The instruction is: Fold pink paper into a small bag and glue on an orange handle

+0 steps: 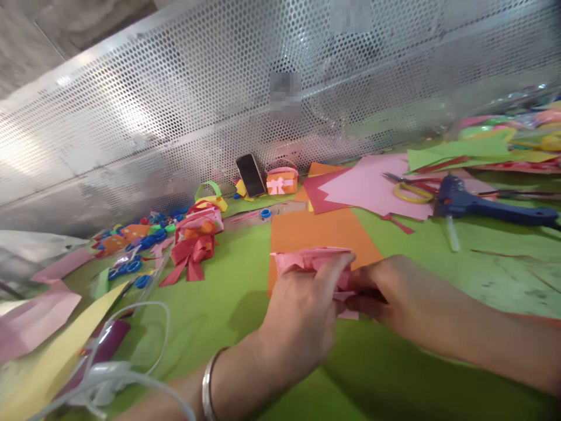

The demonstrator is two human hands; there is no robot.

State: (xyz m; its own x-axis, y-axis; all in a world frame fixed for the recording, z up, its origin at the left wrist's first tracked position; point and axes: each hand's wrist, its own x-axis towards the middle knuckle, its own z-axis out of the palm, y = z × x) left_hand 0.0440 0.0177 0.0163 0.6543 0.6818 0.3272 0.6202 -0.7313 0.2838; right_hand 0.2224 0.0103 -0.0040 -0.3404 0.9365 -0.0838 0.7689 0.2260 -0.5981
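A folded pink paper piece [313, 255], box-like along its upper edge, is held over the front of an orange sheet [322, 228]. My left hand [302, 310] closes round it from the left, its thumb laid along the top edge. From the right, my right hand [383, 286] pinches the same piece low on its side with bent fingers. A pink strip [349, 314] sticks out beneath the fingers. Much of the paper is hidden behind both hands, so its full shape cannot be made out.
A blue glue gun [482, 204] and yellow-handled scissors [412, 193] lie right, near pink sheets [368, 181]. Behind stand a phone [250, 175] and a small orange paper bag [281, 182]. Left are a red paper bow [190, 257], yellow paper [65, 356] and a white cable [169, 327].
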